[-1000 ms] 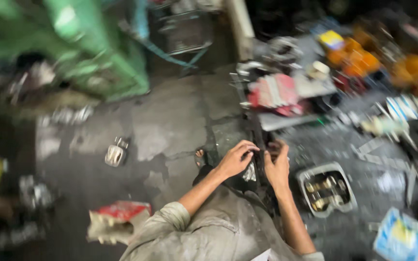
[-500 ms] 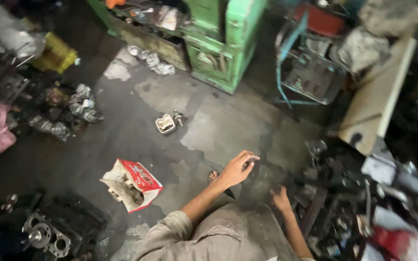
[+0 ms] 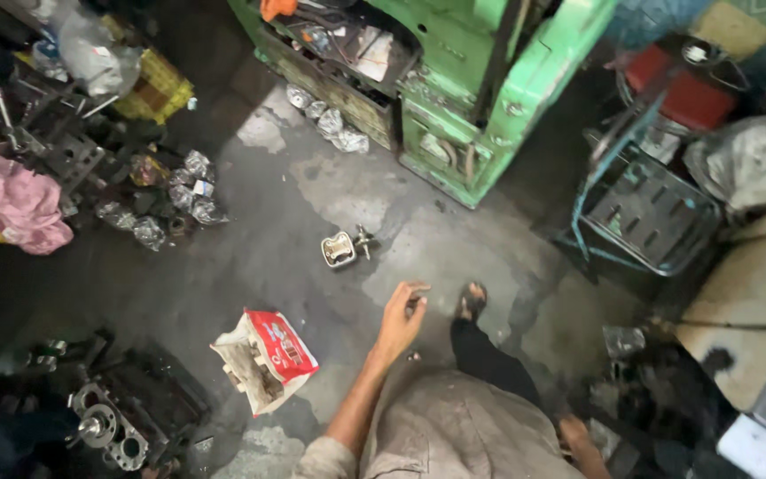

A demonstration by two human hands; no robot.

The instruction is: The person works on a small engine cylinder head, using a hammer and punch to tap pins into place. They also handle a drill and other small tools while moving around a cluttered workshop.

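1. Head view, looking down on a stained concrete floor (image 3: 250, 257) in a cluttered workshop; the person's knee in grey cloth fills the lower centre of the frame.
2. Left hand (image 3: 401, 318), centre of the frame: raised above the floor, palm turned inward, fingers (image 3: 411, 289) loosely curled and partly open; whether anything small lies between them cannot be told.
3. Right hand (image 3: 575, 435), lower right of the frame: low beside the knee, mostly hidden in dark clutter; how far it is open, or what it has hold of, cannot be told.
4. Small metal part (image 3: 340, 249), above and left of the left hand: lies on the floor, apart from the hand, with a smaller metal piece just beside it.
5. Red and white carton (image 3: 263, 358), lower left of centre: torn open, lying on the floor near the left forearm.
6. Sandalled foot (image 3: 471, 302), just right of the left hand, resting on the floor.
7. Green machine (image 3: 454, 80), upper centre, with crumpled foil pieces at its base.
8. Pink cloth (image 3: 15, 202), left edge; engine block (image 3: 113, 426), lower left corner; blue metal frame (image 3: 644, 208), right.
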